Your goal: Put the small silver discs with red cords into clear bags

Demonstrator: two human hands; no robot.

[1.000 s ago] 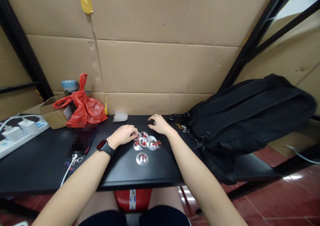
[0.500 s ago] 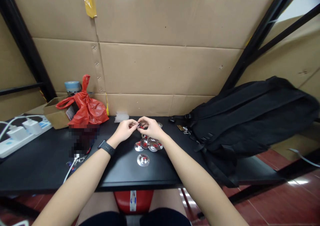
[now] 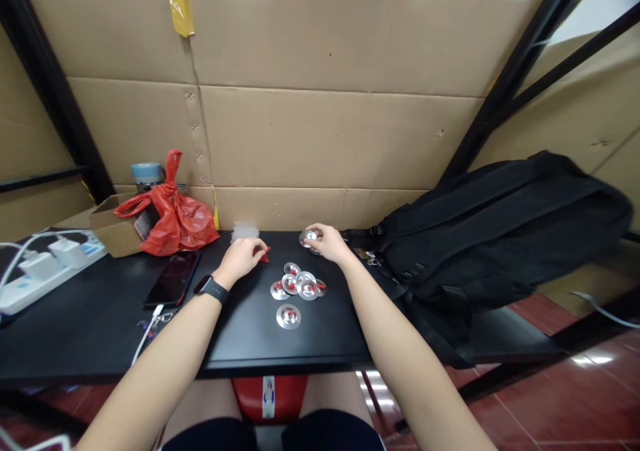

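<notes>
In my right hand (image 3: 327, 243) is a shiny domed disc that looks like a finger cymbal (image 3: 307, 237), pinched at its rim above another disc at the back of the desk. My left hand (image 3: 243, 256) is closed, its fingertips on some thin red cord (image 3: 265, 256); how much it grips is partly hidden. Between and in front of my hands lie several more finger cymbals (image 3: 307, 288) with red cord at their centres, overlapping in a loose cluster. One single finger cymbal (image 3: 289, 316) rests apart, nearer the desk's front edge.
Behind my left hand sits a stack of clear plastic pieces (image 3: 245, 231). A phone (image 3: 173, 279) on a cable, a red plastic bag (image 3: 181, 221), a cardboard box (image 3: 114, 228) and a power strip (image 3: 89, 256) occupy the left. A black backpack (image 3: 500, 238) takes up the right.
My hands, together over the cluster before, have moved apart. The right went right and back with a cymbal to the rear disc; the left moved slightly left to the red cord.
</notes>
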